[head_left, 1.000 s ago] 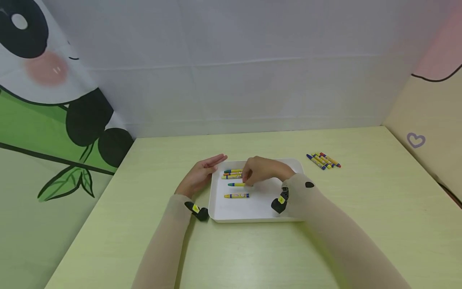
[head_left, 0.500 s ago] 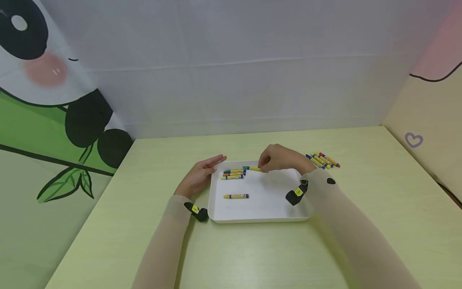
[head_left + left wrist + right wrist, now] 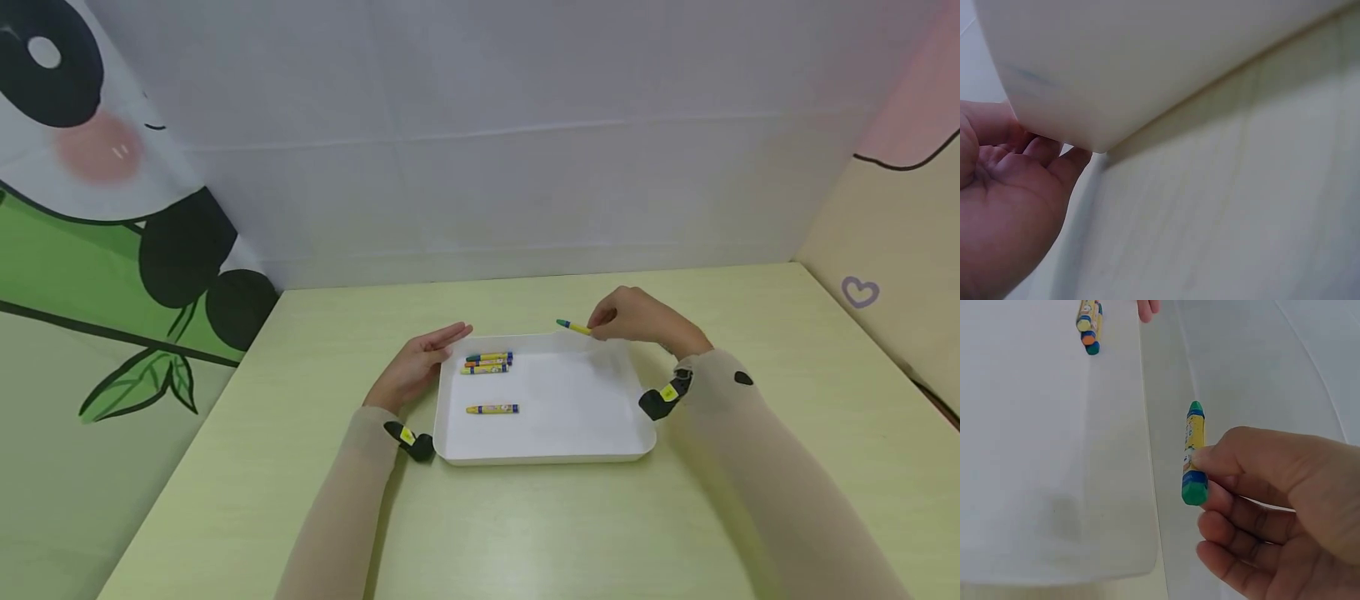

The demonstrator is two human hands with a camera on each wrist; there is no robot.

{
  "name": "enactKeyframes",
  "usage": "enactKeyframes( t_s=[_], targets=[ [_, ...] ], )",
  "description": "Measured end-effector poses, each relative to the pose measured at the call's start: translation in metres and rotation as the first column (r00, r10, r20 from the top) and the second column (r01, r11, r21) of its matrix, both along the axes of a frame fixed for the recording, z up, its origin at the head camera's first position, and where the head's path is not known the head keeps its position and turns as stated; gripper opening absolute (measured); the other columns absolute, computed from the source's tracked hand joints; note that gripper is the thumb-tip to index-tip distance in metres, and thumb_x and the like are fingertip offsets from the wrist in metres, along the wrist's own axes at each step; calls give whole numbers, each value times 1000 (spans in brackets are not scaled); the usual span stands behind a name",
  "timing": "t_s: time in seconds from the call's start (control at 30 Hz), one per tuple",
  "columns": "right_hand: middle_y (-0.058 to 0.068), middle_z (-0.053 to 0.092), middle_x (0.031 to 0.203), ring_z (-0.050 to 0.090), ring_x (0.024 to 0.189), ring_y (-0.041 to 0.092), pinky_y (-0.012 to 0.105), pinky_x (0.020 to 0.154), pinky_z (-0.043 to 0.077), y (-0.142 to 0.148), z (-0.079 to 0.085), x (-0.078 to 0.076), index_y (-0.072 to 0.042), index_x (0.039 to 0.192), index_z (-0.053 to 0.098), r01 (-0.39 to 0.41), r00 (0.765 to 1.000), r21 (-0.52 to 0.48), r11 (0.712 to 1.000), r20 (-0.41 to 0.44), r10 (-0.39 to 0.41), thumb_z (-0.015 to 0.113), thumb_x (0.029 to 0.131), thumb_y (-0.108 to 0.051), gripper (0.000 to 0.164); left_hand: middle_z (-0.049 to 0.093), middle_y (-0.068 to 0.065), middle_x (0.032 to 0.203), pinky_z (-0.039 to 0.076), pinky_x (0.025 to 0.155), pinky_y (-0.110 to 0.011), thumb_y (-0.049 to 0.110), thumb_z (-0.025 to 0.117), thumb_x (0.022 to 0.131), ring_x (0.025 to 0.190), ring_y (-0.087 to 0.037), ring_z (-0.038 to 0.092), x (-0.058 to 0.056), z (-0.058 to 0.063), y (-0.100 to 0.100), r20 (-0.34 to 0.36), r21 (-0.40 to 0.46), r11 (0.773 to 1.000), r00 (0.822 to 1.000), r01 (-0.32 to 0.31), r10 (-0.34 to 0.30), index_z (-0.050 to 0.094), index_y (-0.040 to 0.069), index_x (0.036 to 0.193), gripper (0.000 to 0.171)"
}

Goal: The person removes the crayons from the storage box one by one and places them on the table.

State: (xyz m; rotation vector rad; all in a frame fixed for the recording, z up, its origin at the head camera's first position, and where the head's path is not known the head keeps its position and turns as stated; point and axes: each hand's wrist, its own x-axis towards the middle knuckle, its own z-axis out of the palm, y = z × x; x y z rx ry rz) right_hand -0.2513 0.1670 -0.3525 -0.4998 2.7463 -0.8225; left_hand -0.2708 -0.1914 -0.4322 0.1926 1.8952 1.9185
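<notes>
A green crayon point(image 3: 573, 327) with a yellow wrapper is pinched between the thumb and fingers of my right hand point(image 3: 643, 318). It hovers at the tray's far edge, and the right wrist view shows the crayon point(image 3: 1195, 453) with its green tip pointing away. My left hand point(image 3: 411, 369) touches the far left corner of the white tray point(image 3: 570, 417), its fingers straight. In the left wrist view the left hand point(image 3: 1010, 206) lies against that corner. Inside the tray, several crayons point(image 3: 487, 363) sit together at the far left. A yellow crayon point(image 3: 492, 409) lies apart, nearer to me.
Several more crayons point(image 3: 671, 330) are partly hidden behind my right hand, if any remain there.
My right hand has lifted the green crayon from the tray and carried it right and away to the far rim. The left hand has stayed at the corner.
</notes>
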Motion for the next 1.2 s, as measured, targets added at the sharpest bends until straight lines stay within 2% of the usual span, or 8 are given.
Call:
enactKeyframes(
  t_s=[0.27, 0.6, 0.83, 0.97, 1.2],
  targets=[
    [12, 71, 102, 65, 90, 22, 39, 80, 53, 35, -2, 5, -3, 106, 71, 84, 996, -11, 996, -19, -84, 64, 90, -17, 23, 40, -2, 152, 27, 117, -39, -2, 38, 101, 144, -18, 29, 0, 0, -1, 2, 0, 1000, 1000, -5, 5, 37, 10, 148, 49],
    [17, 70, 101, 62, 81, 23, 33, 64, 51, 67, -16, 8, 2, 105, 70, 185, 982, 40, 982, -35, -184, 63, 90, -20, 28, 40, -1, 152, 27, 117, -41, -2, 38, 101, 144, -19, 30, 0, 0, -2, -2, 8, 1000, 1000, 3, -3, 40, 11, 147, 48],
    [23, 68, 100, 62, 73, 24, 30, 58, 49, 87, -25, 15, 8, 109, 66, 260, 966, 18, 966, -26, -259, 59, 91, -17, 31, 40, -2, 152, 27, 117, -41, -3, 38, 101, 144, -19, 31, 2, 0, -3, -19, 14, 1000, 1000, 9, -9, 40, 11, 147, 48],
    [23, 69, 97, 63, 72, 24, 33, 62, 51, 97, -28, 17, 10, 109, 65, 276, 960, 21, 961, -48, -274, 58, 91, -16, 32, 40, -3, 152, 26, 118, -41, -3, 38, 100, 144, -18, 30, 2, 0, -3, -19, 29, 999, 1000, 12, -12, 39, 9, 148, 49],
    [22, 70, 92, 62, 85, 31, 45, 74, 50, 112, -36, 20, 13, 109, 64, 306, 951, 53, 951, -67, -302, 58, 92, -15, 33, 40, -4, 152, 24, 118, -39, -4, 38, 100, 145, -18, 28, 1, -2, -4, -15, 35, 999, 1000, 14, -13, 38, 9, 148, 49]
  ],
)
